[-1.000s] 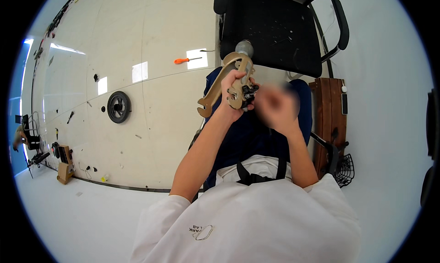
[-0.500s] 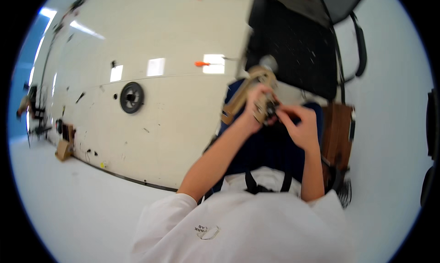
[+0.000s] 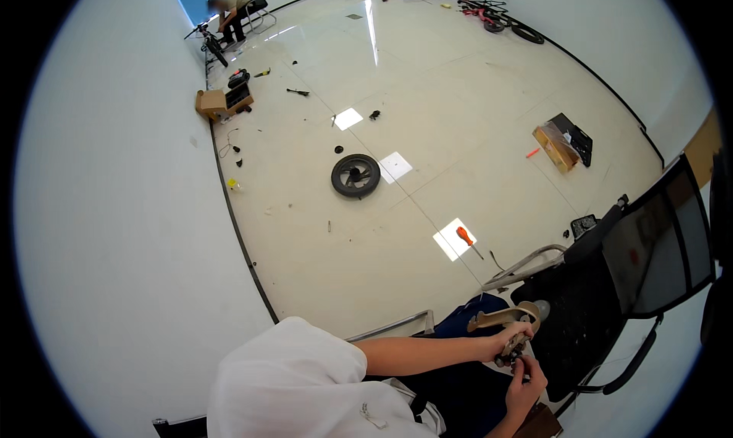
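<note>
Over my lap, my left hand (image 3: 510, 340) is closed round a tan, curved frame-like part (image 3: 495, 319), whose long arm sticks out beyond the fingers. Bent fingers of my right hand (image 3: 525, 378) pinch together at a small dark fitting (image 3: 510, 357) on the near end of that part, just below the left hand. What exactly lies between those fingertips is too small to make out. A rounded greyish piece (image 3: 542, 309) shows at the part's far right end, beside the black chair seat.
A black chair (image 3: 588, 316) stands close on my right. On the tiled floor lie an orange-handled screwdriver (image 3: 465, 237), a black wheel (image 3: 356, 175), a wooden box (image 3: 556, 149) and a cardboard box (image 3: 221, 102). Another person (image 3: 229, 14) sits far off beside a small bike (image 3: 210, 43).
My view has swung left and up, so both hands now appear lower right and more of the room shows. The left hand keeps its hold on the tan part, the right fingers still at it.
</note>
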`<state>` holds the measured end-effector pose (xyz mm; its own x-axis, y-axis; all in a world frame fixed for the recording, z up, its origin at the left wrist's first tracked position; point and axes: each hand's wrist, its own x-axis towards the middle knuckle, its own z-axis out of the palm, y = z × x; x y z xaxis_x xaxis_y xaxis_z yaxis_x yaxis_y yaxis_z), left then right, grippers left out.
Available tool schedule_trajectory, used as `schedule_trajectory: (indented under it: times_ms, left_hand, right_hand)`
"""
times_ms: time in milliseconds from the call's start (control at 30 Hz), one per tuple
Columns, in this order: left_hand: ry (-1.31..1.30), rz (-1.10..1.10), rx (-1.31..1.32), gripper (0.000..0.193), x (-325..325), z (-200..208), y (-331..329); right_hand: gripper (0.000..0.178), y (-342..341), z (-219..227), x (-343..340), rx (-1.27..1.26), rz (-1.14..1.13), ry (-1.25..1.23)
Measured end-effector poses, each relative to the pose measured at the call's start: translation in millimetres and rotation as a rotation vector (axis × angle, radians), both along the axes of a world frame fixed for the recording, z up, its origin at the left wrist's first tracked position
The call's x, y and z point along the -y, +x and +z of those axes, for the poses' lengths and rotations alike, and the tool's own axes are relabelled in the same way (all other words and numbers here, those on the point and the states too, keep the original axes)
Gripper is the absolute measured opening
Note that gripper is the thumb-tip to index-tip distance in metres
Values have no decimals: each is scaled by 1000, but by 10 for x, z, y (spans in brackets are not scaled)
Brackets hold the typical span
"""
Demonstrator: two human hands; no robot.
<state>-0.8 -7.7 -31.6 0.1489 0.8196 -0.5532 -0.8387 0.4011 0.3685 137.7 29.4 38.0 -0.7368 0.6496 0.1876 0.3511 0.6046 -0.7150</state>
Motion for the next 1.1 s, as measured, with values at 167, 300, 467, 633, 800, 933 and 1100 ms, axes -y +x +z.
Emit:
schedule_trajectory:
  times_ms: [167, 300, 467, 633, 800, 933, 1100]
  left_hand:
    - [-13, -1, 4, 43, -35, 57, 30]
    - [-53, -4, 180, 39, 12, -237, 310]
    - [-74, 135, 23, 36, -135, -1, 36]
    - [-9, 57, 19, 35, -96, 162, -13]
    - [-40, 56, 26, 35, -109, 256, -69]
    - [1, 2, 9, 36, -81, 251, -107]
    - [-43, 33, -63, 36, -89, 228, -54]
  right_hand:
    - [14, 63, 28, 1, 59, -100, -209]
    - [19, 148, 129, 217, -21, -257, -507]
    - [14, -57, 143, 104, -193, -299, -822]
    - [22, 155, 29, 43, -291, -134, -972]
    - [45, 212, 71, -76, -226, 99, -692]
    - [44, 210, 127, -158, -65, 204, -389]
    - [25, 53, 342, -258, 193, 236, -69]
